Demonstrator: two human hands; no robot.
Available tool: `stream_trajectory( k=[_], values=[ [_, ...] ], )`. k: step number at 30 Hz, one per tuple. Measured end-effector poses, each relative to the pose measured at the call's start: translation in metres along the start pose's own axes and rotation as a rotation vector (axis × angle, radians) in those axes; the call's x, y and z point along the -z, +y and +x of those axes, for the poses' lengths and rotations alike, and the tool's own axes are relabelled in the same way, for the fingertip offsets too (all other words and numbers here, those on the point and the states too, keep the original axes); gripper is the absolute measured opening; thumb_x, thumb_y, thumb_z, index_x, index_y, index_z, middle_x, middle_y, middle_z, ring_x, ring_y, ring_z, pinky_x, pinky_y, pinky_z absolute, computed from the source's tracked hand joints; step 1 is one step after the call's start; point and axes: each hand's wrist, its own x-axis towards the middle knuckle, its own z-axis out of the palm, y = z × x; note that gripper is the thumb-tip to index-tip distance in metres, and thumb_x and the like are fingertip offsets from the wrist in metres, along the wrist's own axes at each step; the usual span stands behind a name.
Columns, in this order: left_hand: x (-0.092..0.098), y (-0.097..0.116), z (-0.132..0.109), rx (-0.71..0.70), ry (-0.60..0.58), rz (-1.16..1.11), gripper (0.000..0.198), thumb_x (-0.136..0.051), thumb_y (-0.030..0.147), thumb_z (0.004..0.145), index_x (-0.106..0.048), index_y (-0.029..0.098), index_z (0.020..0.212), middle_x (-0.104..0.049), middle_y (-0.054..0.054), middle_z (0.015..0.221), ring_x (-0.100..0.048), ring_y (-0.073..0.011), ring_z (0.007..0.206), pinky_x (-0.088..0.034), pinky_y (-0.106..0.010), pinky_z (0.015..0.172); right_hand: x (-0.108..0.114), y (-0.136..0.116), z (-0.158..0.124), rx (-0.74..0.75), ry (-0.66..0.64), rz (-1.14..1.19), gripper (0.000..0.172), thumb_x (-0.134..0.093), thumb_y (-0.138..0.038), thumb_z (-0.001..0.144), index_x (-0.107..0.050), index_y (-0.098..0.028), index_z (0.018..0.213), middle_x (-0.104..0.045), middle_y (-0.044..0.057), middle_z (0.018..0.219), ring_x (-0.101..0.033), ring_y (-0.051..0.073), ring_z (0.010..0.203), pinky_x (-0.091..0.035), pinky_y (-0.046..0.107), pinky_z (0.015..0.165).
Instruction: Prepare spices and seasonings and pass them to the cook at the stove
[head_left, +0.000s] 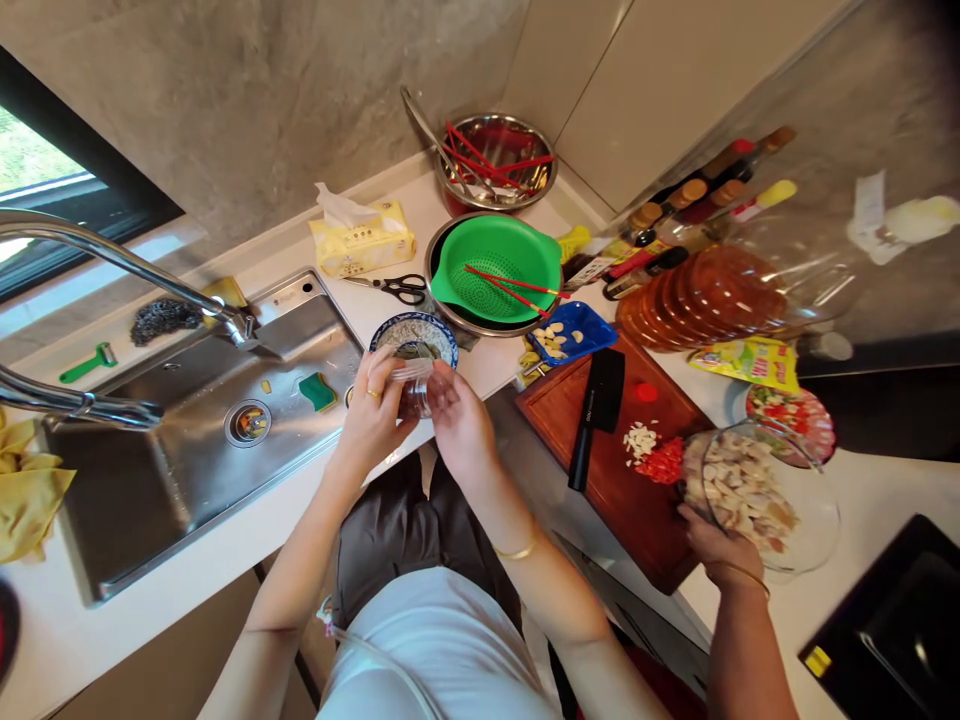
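In front of my waist, at the counter edge, I hold a small clear jar [414,398] between both hands. My left hand [373,405] grips its left side near the ribbed top, with a ring on one finger. My right hand [463,412] is closed around the other side, its fingers partly hidden by glare and the clear wall. Just behind the jar stands a blue-and-white patterned bowl [381,333] with something pale in it. What the jar contains, I cannot make out.
Left is the sink [187,490] with a sponge [318,392]. A green colander [457,250], scissors [405,289] and tissues [375,240] stand behind. Right, a cleaver [600,405] lies on the cutting board [551,400]; another person's hand [724,550] holds a glass bowl [821,520] of pale pieces.
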Motion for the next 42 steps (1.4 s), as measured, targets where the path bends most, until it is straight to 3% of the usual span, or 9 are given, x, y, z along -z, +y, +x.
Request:
stream_trajectory(
  k=[5,15,19,24,28,32,42],
  values=[
    [-0.004,-0.011,0.005,-0.022,-0.031,0.058,0.053,-0.053,0.007,0.079,-0.041,0.016,0.13,-0.05,-0.017,0.128,-0.035,-0.0371,0.141,-0.031,-0.064,0.116,-0.019,0.032,0.021,0.004,0.053,0.123,0.028,-0.06,-0.039,0.081,-0.065,-0.021,0.101,-0.072,0.005,0.11,-0.066,0.021,0.105,-0.053,0.037,0.097],
    [0.0,-0.022,-0.002,-0.046,-0.031,0.19,0.06,-0.056,0.006,0.078,-0.035,0.009,0.134,-0.05,-0.022,0.126,-0.038,-0.0421,0.137,-0.036,-0.063,0.112,-0.021,0.035,0.029,-0.147,0.002,0.371,0.011,-0.061,-0.021,0.084,-0.073,-0.02,0.085,-0.075,-0.001,0.085,-0.068,0.014,0.085,-0.053,0.027,0.085],
    [0.0,-0.022,-0.008,-0.025,0.062,0.192,0.056,-0.057,0.011,0.082,-0.035,0.01,0.134,-0.05,-0.022,0.124,-0.038,-0.0415,0.137,-0.036,-0.063,0.112,-0.02,0.027,0.029,-0.199,-0.008,0.407,0.019,-0.056,-0.017,0.088,-0.074,-0.02,0.088,-0.076,0.0,0.089,-0.068,0.013,0.087,-0.053,0.025,0.087],
    [0.002,-0.018,-0.01,-0.02,0.118,0.187,0.052,-0.055,0.012,0.085,-0.036,0.012,0.133,-0.051,-0.02,0.124,-0.037,-0.0398,0.139,-0.034,-0.065,0.112,-0.017,0.022,0.025,-0.22,-0.059,0.41,0.016,-0.062,-0.015,0.083,-0.074,-0.021,0.092,-0.076,0.0,0.097,-0.068,0.013,0.099,-0.05,0.027,0.097],
    [0.002,-0.019,-0.008,-0.009,0.108,0.207,0.05,-0.054,0.011,0.085,-0.038,0.012,0.132,-0.051,-0.02,0.126,-0.036,-0.0396,0.139,-0.033,-0.065,0.113,-0.017,0.03,0.023,-0.148,-0.088,0.336,0.028,-0.066,-0.008,0.074,-0.073,-0.023,0.096,-0.076,-0.002,0.099,-0.068,0.013,0.096,-0.05,0.027,0.096],
    [0.0,-0.022,-0.009,0.003,0.062,0.202,0.053,-0.053,0.006,0.081,-0.038,0.01,0.132,-0.051,-0.021,0.127,-0.036,-0.0394,0.14,-0.033,-0.063,0.114,-0.017,0.04,0.024,-0.115,-0.059,0.286,0.027,-0.067,-0.007,0.071,-0.073,-0.022,0.093,-0.076,-0.002,0.093,-0.068,0.012,0.088,-0.053,0.026,0.089],
    [-0.002,-0.024,-0.013,0.104,0.138,0.08,0.059,-0.064,0.01,0.076,-0.042,0.013,0.131,-0.048,-0.019,0.127,-0.039,-0.0387,0.137,-0.032,-0.061,0.114,-0.016,0.029,0.024,-0.196,-0.06,0.38,0.028,-0.048,-0.009,0.084,-0.073,-0.016,0.096,-0.076,0.003,0.099,-0.07,0.012,0.098,-0.052,0.026,0.098]
  ],
)
